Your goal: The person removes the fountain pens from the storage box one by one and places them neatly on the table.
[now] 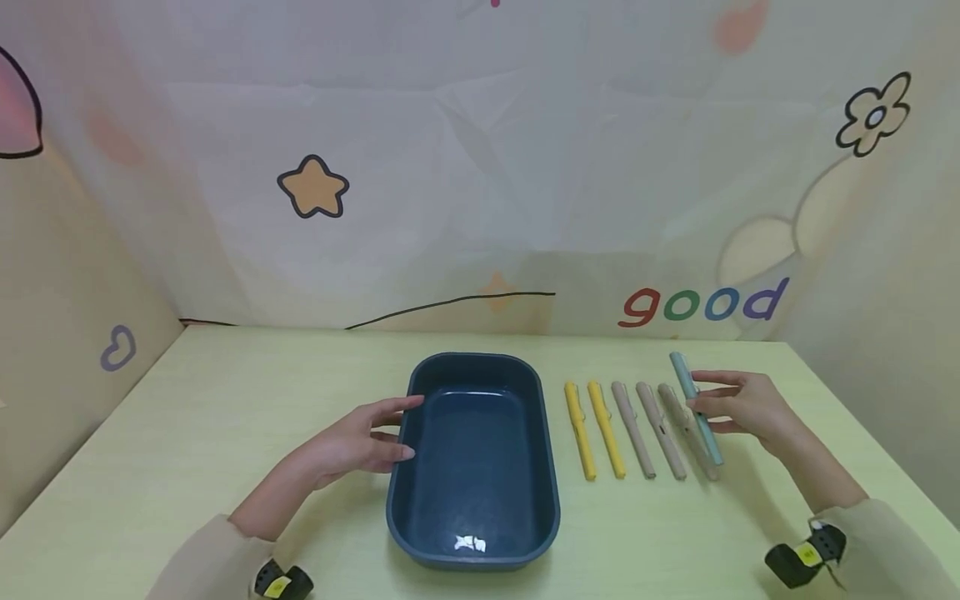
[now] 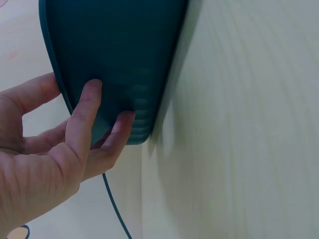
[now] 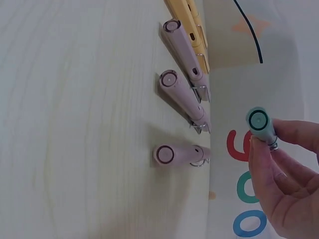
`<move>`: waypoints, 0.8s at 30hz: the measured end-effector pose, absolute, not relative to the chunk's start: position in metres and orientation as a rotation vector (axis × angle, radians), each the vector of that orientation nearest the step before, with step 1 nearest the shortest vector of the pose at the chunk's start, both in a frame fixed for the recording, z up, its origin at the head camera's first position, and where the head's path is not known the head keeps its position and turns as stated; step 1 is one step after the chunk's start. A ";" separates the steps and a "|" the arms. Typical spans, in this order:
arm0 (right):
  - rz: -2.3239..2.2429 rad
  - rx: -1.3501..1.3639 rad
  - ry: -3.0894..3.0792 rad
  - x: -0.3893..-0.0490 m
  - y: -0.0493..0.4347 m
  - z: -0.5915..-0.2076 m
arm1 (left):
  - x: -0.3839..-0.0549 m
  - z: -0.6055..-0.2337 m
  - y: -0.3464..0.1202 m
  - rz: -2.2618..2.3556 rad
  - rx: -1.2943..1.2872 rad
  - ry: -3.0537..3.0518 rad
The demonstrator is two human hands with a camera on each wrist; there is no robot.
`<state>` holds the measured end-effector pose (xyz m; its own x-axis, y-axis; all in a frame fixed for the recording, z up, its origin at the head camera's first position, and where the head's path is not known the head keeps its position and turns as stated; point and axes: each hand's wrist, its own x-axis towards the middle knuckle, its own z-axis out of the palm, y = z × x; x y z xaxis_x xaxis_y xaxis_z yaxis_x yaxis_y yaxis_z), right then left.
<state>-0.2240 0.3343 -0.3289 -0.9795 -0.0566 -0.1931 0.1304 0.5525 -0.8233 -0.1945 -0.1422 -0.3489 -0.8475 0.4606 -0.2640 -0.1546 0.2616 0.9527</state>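
Note:
My right hand pinches a light blue capped pen between thumb and fingers. In the right wrist view, the round end of this pen faces the camera, raised off the table. Below it and to its left lies the end pen of a row, a greyish-pink pen with a wire clip. My left hand holds the left side of a dark blue rectangular basin. Some of its fingertips reach over the rim, while other fingers lie against the outer wall. The basin's inside is bare.
To the right of the basin, two yellow pens and more greyish-pink pens lie side by side on the pale wooden table. A printed cloth backdrop rises behind the table and at its sides.

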 end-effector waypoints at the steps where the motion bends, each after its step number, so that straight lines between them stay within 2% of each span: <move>1: -1.399 0.057 2.591 -0.225 0.337 -0.329 | -0.194 -0.349 -0.142 1.627 0.275 2.038; 24: -1.245 0.141 2.600 -0.234 0.370 -0.348 | -0.194 -0.348 -0.142 1.630 0.293 2.038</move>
<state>-0.2337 0.3703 -0.3475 -0.9629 -0.0224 -0.2691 0.1956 0.6291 -0.7523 -0.1938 -0.1424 -0.3480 -0.8467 0.4680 -0.2532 -0.1444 0.2559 0.9559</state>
